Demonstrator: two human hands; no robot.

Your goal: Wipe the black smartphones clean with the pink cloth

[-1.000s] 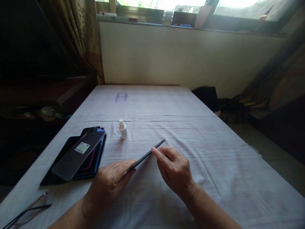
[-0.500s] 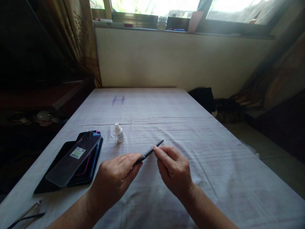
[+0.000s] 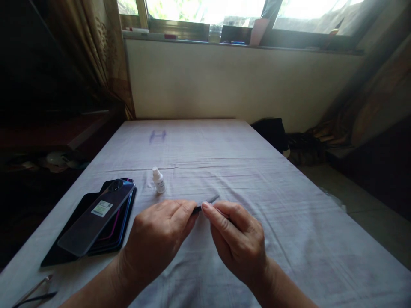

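Observation:
In the middle of the head view, a slim black phone [image 3: 198,209] is seen almost edge-on between my hands, tilted up toward its far end. My left hand [image 3: 165,226] is closed around its near end, thumb and fingers on either side. The fingers of my right hand [image 3: 239,237] are curled, with thumb and forefinger pinched at the phone's edge; whatever else may be between them is hidden. Beyond my left hand a small white bottle [image 3: 159,181] with a cap stands upright on the cloth.
To the left lies a stack of dark phones and a tablet-like slab [image 3: 59,248], topped by a grey phone [image 3: 83,229] with a white label. Glasses [image 3: 35,293] lie at the near left corner. A pale cloth [image 3: 257,171] covers the table; a windowsill [image 3: 192,42] runs behind.
Both hands have come closer together, and the phone between them shows less of its length and has tipped lower. The view has shifted slightly; bottle and stack stay put.

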